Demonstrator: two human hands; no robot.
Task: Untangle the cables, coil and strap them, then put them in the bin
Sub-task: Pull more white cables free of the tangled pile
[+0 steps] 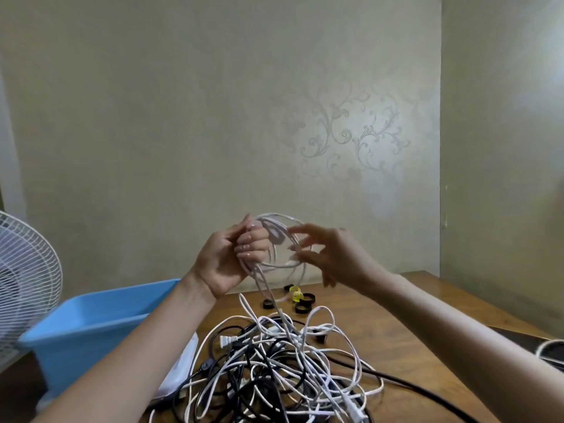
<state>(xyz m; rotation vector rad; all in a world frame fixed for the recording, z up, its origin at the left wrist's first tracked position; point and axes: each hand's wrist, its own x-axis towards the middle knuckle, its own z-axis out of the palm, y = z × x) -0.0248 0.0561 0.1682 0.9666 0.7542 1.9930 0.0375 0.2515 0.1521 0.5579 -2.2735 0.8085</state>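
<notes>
Head cam: my left hand (227, 264) is raised above the table (427, 306), fingers curled tight round a white cable coil (283, 236). My right hand (329, 257) has its fingers spread loose at the coil's right side, blurred, so I can't tell if it's touching. The coil's tail drops into the tangled cables (274, 361) at the near edge. The straps (302, 302) lie toward the far edge, and the blue bin (100, 319) is at the left edge.

Looks like a room in a home; papered behind the wooden tabletop (412, 325) in pale wallpaper (351, 132) with silvery floral scrollwork; fitted with a white wire-grille fan (27, 285) left of the tabletop, beyond a blue plastic bin (91, 319).
</notes>
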